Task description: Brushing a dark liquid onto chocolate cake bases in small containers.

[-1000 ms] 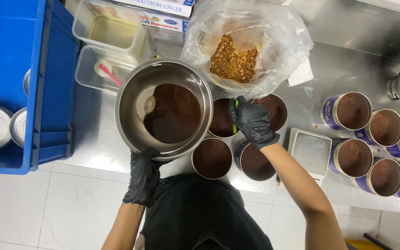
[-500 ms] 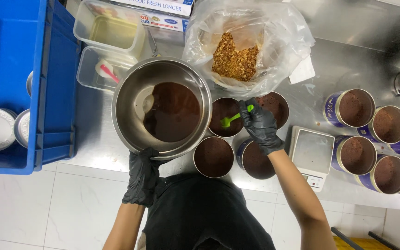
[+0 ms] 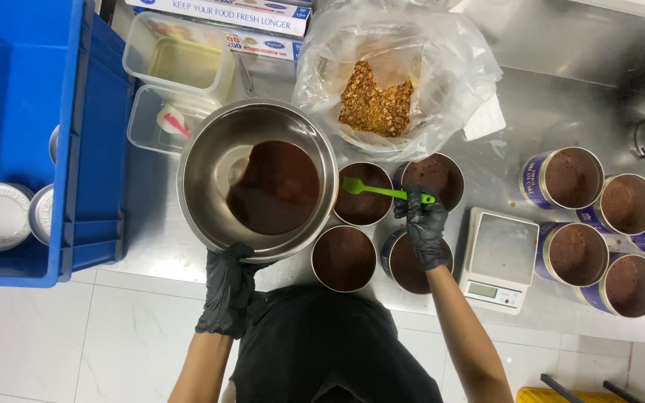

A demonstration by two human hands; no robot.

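a green spatula [image 3: 386, 191] was pinched at its handle end by the right hand [image 3: 423, 227], its long axis running leftward to a blade over the upper-left filled tin [image 3: 364, 194]; the steel bowl [image 3: 257, 180], just left of it, was clasped at the near rim by the left hand [image 3: 227, 287]

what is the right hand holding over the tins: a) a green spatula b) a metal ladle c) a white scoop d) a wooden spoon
a: the right hand, in a black glove, grips a green spatula whose blade sits over a tin of dark brown mix, while the left hand holds the rim of the steel bowl.
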